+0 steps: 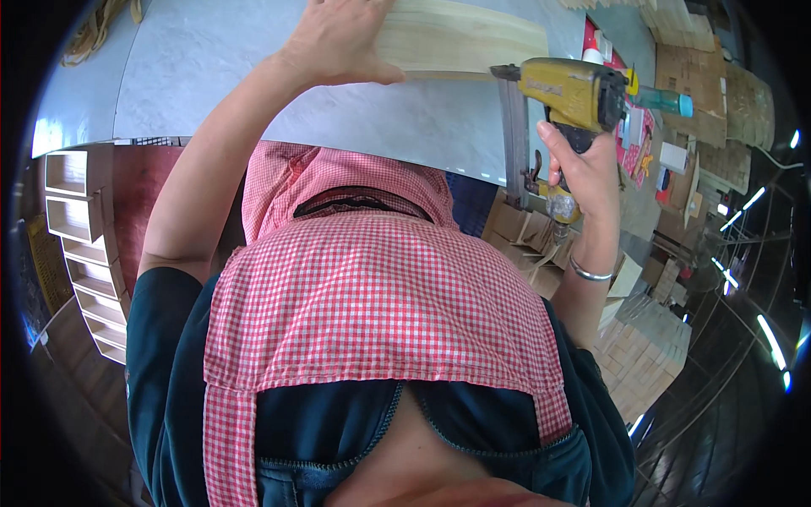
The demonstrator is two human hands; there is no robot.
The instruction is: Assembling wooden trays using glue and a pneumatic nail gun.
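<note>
My right hand (583, 165) is wrapped around the handle of a yellow and black nail gun (566, 89), held at the right side of the table. Its narrow nose points left and reaches the near right corner of a pale wooden board (469, 38); I cannot tell whether they touch. At the left end of the board rests my left hand (342, 42), its thumb stretched out along the near edge. The fingertips of that hand are cut off by the top of the picture.
The board lies on a grey marbled table (211, 80). Stacked open wooden boxes (84, 245) stand at the left. On the right are a blue-green bottle (663, 101), thin wooden pieces (676, 25) and a stack of wooden blocks (642, 346). A metal bar (514, 127) crosses the table's near edge.
</note>
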